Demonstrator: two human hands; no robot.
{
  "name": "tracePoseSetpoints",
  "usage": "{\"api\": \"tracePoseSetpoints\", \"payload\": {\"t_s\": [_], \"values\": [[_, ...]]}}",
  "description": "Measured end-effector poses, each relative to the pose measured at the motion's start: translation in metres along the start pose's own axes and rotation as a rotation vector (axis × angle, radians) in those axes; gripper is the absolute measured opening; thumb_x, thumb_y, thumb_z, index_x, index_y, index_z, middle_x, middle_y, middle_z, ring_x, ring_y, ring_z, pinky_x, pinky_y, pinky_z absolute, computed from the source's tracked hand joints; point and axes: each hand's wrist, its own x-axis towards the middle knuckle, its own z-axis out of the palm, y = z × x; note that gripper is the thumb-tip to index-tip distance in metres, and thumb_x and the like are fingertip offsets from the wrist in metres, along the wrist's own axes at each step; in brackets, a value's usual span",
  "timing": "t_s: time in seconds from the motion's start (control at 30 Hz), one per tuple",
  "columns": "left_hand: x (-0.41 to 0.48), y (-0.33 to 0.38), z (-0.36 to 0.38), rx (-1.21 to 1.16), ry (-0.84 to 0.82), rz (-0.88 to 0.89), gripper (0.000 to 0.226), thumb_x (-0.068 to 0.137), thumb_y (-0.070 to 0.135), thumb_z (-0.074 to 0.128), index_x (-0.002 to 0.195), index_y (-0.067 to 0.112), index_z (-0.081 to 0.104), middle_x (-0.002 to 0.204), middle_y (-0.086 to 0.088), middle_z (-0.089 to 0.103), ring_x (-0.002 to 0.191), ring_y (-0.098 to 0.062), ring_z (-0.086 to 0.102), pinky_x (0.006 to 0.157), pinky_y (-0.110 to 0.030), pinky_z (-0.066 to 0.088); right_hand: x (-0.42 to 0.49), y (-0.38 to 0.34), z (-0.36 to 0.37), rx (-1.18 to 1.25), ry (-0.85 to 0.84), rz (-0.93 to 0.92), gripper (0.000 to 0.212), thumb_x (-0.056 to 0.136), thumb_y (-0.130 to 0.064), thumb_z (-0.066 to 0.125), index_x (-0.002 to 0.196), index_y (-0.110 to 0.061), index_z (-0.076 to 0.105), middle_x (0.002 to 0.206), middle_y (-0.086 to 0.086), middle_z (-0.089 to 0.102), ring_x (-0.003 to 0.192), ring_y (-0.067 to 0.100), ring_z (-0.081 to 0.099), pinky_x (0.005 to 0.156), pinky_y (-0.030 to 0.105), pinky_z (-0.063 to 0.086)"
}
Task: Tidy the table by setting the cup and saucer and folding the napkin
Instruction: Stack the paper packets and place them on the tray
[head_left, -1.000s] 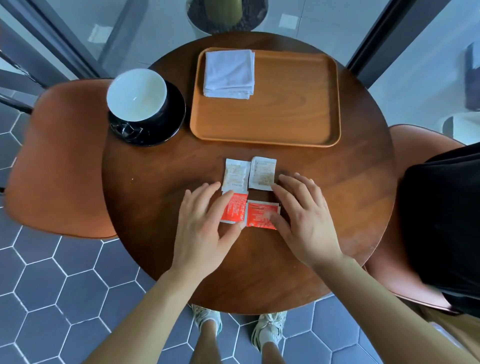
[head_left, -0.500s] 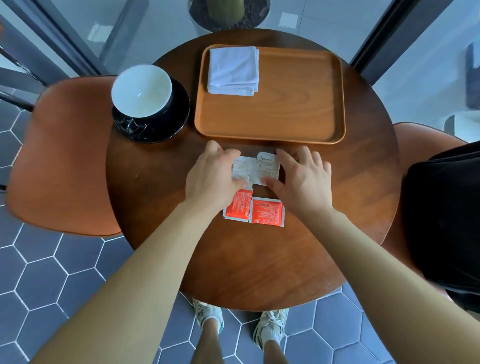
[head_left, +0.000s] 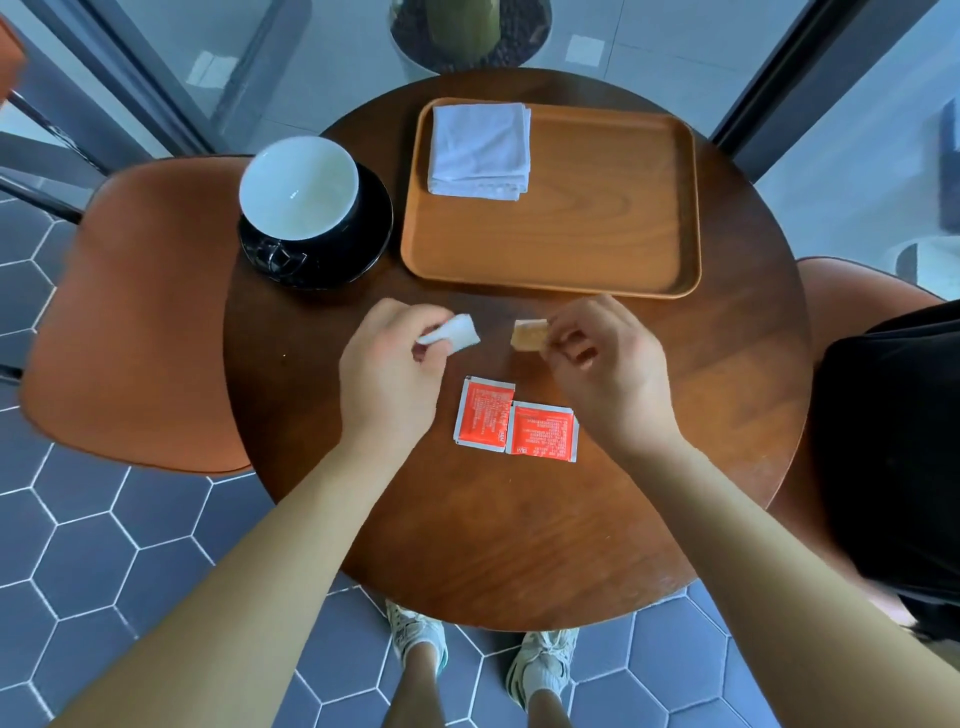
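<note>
The round table (head_left: 363, 519) was dark, smooth wood. The tray (head_left: 597, 218) was lighter matt wood. The napkin (head_left: 480, 148) was soft white cloth. The cup (head_left: 298, 189) and black saucer (head_left: 371, 228) looked shiny.

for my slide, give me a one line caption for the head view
Left hand and right hand each lift a pale sachet above two red sachets on the round table.

round wooden table (head_left: 519, 545), grey hexagonal floor tiles (head_left: 104, 561)
</note>
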Motion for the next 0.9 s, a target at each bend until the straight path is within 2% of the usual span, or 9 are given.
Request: {"api": "tracePoseSetpoints", "payload": {"t_s": [0.07, 0.17, 0.23, 0.3, 0.43, 0.53, 0.7, 0.83, 0.9], "values": [[-0.011, -0.012, -0.005, 0.105, -0.026, 0.222, 0.021, 0.083, 0.006, 0.077, 0.104, 0.007, 0.074, 0.108, -0.013, 0.067, 0.094, -0.025, 0.067, 0.071, -0.026, 0.055, -0.007, 0.007, 0.001, -0.069, -0.097, -0.041, 0.018, 0.071, 0.015, 0.062, 0.077, -0.001, 0.067, 0.097, 0.007, 0.068, 0.088, 0.027, 0.065, 0.065, 0.039, 0.055], [-0.03, -0.035, -0.008, 0.176, -0.138, 0.323, 0.031, 0.077, 0.001, 0.08, 0.107, 0.006, 0.074, 0.114, -0.013, 0.067, 0.101, -0.026, 0.066, 0.072, -0.033, 0.06, -0.018, 0.018, 0.002, -0.097, -0.1, 0.043, 0.024, 0.069, 0.014, 0.057, 0.081, -0.003, 0.07, 0.101, 0.005, 0.067, 0.093, 0.028, 0.063, 0.069, 0.04, 0.055], [-0.035, -0.047, -0.009, 0.159, -0.129, 0.3, 0.029, 0.079, 0.003, 0.078, 0.107, 0.006, 0.074, 0.116, -0.011, 0.066, 0.099, -0.023, 0.064, 0.071, -0.03, 0.058, -0.019, 0.02, 0.001, -0.07, -0.067, 0.094, 0.026, 0.073, 0.006, 0.061, 0.093, -0.008, 0.071, 0.102, 0.002, 0.064, 0.089, 0.02, 0.063, 0.068, 0.034, 0.055], [-0.033, -0.052, -0.01, 0.146, -0.105, 0.25, 0.027, 0.084, 0.017, 0.076, 0.109, 0.008, 0.073, 0.118, -0.009, 0.064, 0.102, -0.019, 0.061, 0.072, -0.027, 0.056, -0.014, 0.02, 0.003, -0.088, -0.058, 0.122, 0.028, 0.082, -0.01, 0.069, 0.11, -0.012, 0.069, 0.109, -0.001, 0.062, 0.09, 0.015, 0.063, 0.069, 0.032, 0.056], [-0.017, -0.052, -0.006, 0.26, -0.151, 0.268, 0.04, 0.082, 0.037, 0.079, 0.111, 0.012, 0.072, 0.115, -0.008, 0.063, 0.098, -0.02, 0.059, 0.064, -0.029, 0.054, -0.001, 0.019, 0.011, -0.315, -0.151, 0.161, 0.054, 0.086, -0.035, 0.074, 0.134, -0.018, 0.056, 0.126, 0.002, 0.055, 0.106, 0.023, 0.062, 0.071, 0.037, 0.057], [-0.009, -0.046, -0.001, 0.288, -0.142, 0.195, 0.042, 0.082, 0.04, 0.079, 0.114, 0.014, 0.071, 0.114, -0.008, 0.064, 0.099, -0.021, 0.06, 0.064, -0.031, 0.053, 0.004, 0.023, 0.014, -0.385, -0.177, 0.174, 0.058, 0.083, -0.037, 0.077, 0.134, -0.018, 0.056, 0.126, 0.004, 0.051, 0.106, 0.025, 0.061, 0.068, 0.033, 0.051], [-0.006, -0.042, 0.003, 0.181, -0.077, 0.015, 0.05, 0.086, 0.031, 0.077, 0.131, 0.016, 0.061, 0.12, -0.009, 0.062, 0.104, -0.023, 0.062, 0.074, -0.031, 0.053, 0.009, 0.03, 0.012, -0.258, -0.171, 0.27, 0.057, 0.076, -0.036, 0.082, 0.128, -0.025, 0.061, 0.122, -0.003, 0.051, 0.1, 0.017, 0.059, 0.066, 0.03, 0.048], [0.003, -0.024, 0.012, 0.319, -0.065, -0.054, 0.068, 0.084, 0.062, 0.066, 0.132, 0.014, 0.06, 0.118, -0.009, 0.061, 0.105, -0.023, 0.06, 0.071, -0.028, 0.045, 0.003, 0.03, 0.012, -0.207, -0.143, 0.252, 0.057, 0.076, -0.038, 0.083, 0.128, -0.03, 0.061, 0.12, -0.009, 0.052, 0.094, 0.01, 0.058, 0.061, 0.025, 0.042], [0.008, -0.015, 0.015, 0.398, -0.109, -0.003, 0.066, 0.084, 0.062, 0.066, 0.13, 0.016, 0.06, 0.116, -0.01, 0.06, 0.103, -0.023, 0.058, 0.074, -0.03, 0.049, 0.0, 0.03, 0.011, -0.179, -0.13, 0.244, 0.059, 0.075, -0.036, 0.084, 0.129, -0.029, 0.061, 0.119, -0.009, 0.052, 0.09, 0.008, 0.056, 0.06, 0.022, 0.041]]}}
